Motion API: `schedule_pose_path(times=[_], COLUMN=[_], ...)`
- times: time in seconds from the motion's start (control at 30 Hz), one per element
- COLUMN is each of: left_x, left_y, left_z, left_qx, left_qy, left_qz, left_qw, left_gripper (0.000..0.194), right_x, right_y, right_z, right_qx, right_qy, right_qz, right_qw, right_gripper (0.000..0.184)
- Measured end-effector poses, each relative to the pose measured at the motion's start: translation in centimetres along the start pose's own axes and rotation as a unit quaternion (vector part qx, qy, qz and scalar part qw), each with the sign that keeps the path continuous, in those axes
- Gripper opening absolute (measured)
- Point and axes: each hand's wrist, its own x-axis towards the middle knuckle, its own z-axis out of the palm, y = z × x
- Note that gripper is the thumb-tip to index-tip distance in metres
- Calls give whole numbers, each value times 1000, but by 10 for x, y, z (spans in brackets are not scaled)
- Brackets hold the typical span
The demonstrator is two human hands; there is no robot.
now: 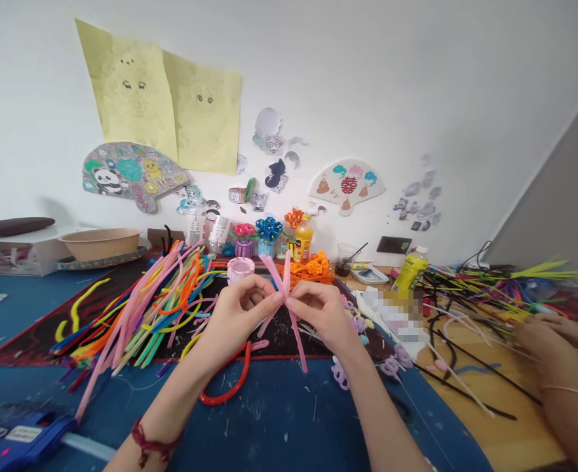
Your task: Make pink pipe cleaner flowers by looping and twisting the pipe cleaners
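Above the dark mat, my left hand (259,298) and my right hand (313,301) meet with fingertips pinched together. Between them they grip a crossed bunch of pink pipe cleaners (288,272), whose ends stick out upward and downward from the pinch. Just behind my left hand stands a small pink-and-white cup (240,267). A red bent pipe cleaner (242,380) lies below my hands. Curled lilac pipe cleaner shapes (341,375) rest beside my right forearm.
Loose coloured pipe cleaners (136,301) pile up at left. A blue glue gun (28,439) lies at front left. Flower pots (268,239) and a juice bottle (303,239) stand by the wall. At right, a co-worker's hands (549,347) are over the wooden table (505,426).
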Motion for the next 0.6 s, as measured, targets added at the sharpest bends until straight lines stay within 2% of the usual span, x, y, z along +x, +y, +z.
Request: schedule_pose_path(times=[0.17, 0.43, 0.6], left_x=[-1, -1, -2], left_y=[2, 1, 1], left_z=[-3, -4, -3], left_qx=[64, 70, 85], left_qy=[-37, 3, -7], left_qz=[23, 48, 58], left_qw=[997, 996, 995], left_gripper=[24, 22, 21], right_x=[0, 0, 1], right_y=[0, -2, 0], right_z=[0, -1, -2], right_qx=[6, -6, -7], right_qy=[30, 29, 42], right_qz=[-7, -7, -22], right_qw=[1000, 1000, 999], right_gripper=[14, 12, 12])
